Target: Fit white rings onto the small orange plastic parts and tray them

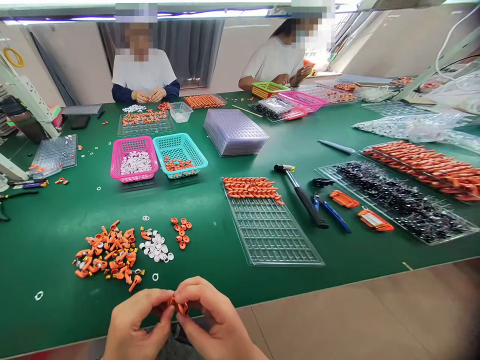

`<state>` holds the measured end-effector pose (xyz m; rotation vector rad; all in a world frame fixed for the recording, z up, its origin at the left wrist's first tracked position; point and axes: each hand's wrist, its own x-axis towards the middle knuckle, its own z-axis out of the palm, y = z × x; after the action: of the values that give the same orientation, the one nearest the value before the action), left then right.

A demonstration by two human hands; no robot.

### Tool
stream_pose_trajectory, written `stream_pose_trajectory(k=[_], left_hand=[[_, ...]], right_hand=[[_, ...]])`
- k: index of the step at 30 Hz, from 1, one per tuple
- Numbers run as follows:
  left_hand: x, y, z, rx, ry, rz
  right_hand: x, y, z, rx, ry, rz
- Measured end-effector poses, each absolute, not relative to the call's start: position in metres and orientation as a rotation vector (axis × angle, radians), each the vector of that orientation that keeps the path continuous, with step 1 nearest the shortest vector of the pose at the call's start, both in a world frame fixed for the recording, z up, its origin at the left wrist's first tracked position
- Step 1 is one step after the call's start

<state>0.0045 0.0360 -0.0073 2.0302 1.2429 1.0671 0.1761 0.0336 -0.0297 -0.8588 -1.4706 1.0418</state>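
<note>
Both hands (176, 320) pinch an orange part (179, 306) (loose pile (110, 252) nearby).

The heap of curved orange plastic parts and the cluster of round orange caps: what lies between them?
In the head view, round white discs and an orange piece lie between the heap and caps.

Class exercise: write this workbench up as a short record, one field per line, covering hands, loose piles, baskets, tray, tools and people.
Left hand: pinching a small orange piece, partly hidden
Right hand: pinching it too
Loose piles: orange parts, white discs, orange caps
Baskets: pink basket, white contents; turquoise basket, orange contents
Nearest tray: orange rows at far end, rest bare
Tools: hammer, blue-handled tool
People opposite: person at left, person at right
</note>
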Motion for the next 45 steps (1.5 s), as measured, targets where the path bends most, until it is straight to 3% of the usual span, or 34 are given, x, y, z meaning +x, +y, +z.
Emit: stream_pose_trajectory(k=[29, 36, 45], left_hand=[[0.002, 0.034, -0.019, 1.961, 1.089, 1.06], [0.002, 0.034, -0.017, 1.916, 1.183, 1.06], [0.008, 0.035, -0.009, 1.991, 1.307, 1.075]], right_hand=[[0.173, 0.036, -0.028, -1.023, -1.183, 1.488], [0.174, 0.034, -0.033, -1.025, -1.242, 1.447], [0.188, 0.031, -0.022, -1.009, -1.643, 1.051]])
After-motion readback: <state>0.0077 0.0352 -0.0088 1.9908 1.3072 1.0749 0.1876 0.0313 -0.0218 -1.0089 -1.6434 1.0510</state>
